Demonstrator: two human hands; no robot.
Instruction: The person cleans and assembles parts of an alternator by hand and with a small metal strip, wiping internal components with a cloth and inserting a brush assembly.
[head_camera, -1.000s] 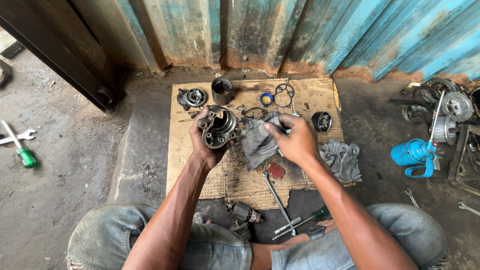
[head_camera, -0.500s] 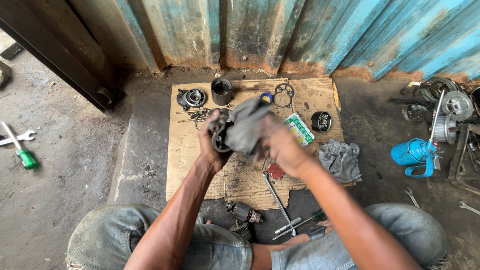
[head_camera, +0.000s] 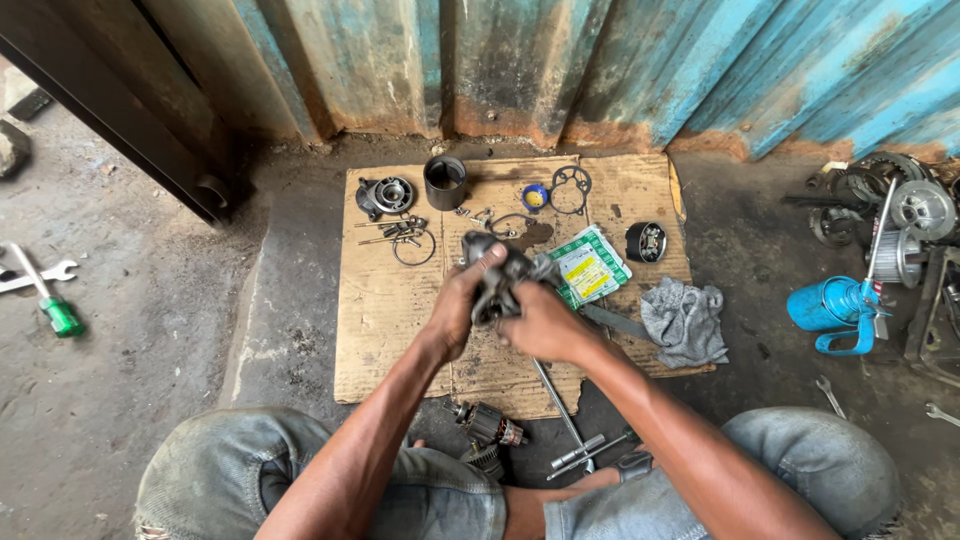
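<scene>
Above the brown cardboard sheet (head_camera: 385, 320), both hands have swung together: left hand (head_camera: 455, 310) fingers clasp the dark metal housing (head_camera: 490, 270), right hand (head_camera: 540, 325) at four o'clock now presses its grey rag (head_camera: 540, 268) against it, so wiping continues.

A rag (head_camera: 684, 320) lies on the cardboard sheet (head_camera: 385, 310), right of the cylindrical housing (head_camera: 445, 182).

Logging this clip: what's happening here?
A person sits on the ground over a sheet of cardboard spread with small parts. The left hand grips a dark metal housing while the right hand presses a grey rag against it. A second rag lies on the cardboard to the right.
</scene>
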